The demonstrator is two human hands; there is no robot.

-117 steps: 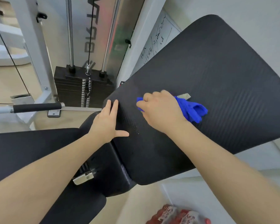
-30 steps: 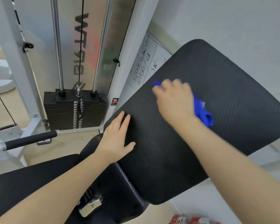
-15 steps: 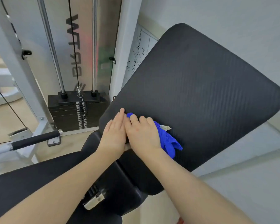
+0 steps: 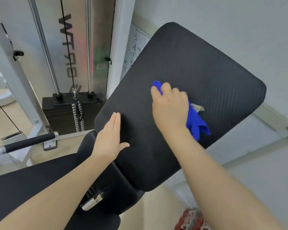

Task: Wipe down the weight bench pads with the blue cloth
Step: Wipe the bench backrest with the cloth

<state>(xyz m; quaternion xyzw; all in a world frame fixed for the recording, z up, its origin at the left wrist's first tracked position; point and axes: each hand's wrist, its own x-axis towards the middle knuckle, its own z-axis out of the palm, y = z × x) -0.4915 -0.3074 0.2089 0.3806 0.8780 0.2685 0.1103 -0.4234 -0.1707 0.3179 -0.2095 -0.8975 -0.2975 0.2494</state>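
Weight bench during cleaning, seen from the wearer's head. One inclined back pad [image 4: 198, 77], black and ribbed, fills the centre, tilted up toward the wall so its whole face is within arm's reach; one seat pad [image 4: 23, 185] lies lower left, with no cloth on it. Behind stands one weight stack [image 4: 65, 117] on two guide rods, with one black-gripped handle bar [image 4: 30, 142] beside it. Two hands are in view. The left hand [image 4: 109, 140], fingers straight and together, lies flat on the back pad's lower left edge, probably to steady the pad against the wiping pressure. The right hand [image 4: 170, 107] curls its fingers over one blue cloth [image 4: 197, 125], bunched and pressed to the middle of the back pad, its loose tail and one pale tag trailing to the right.
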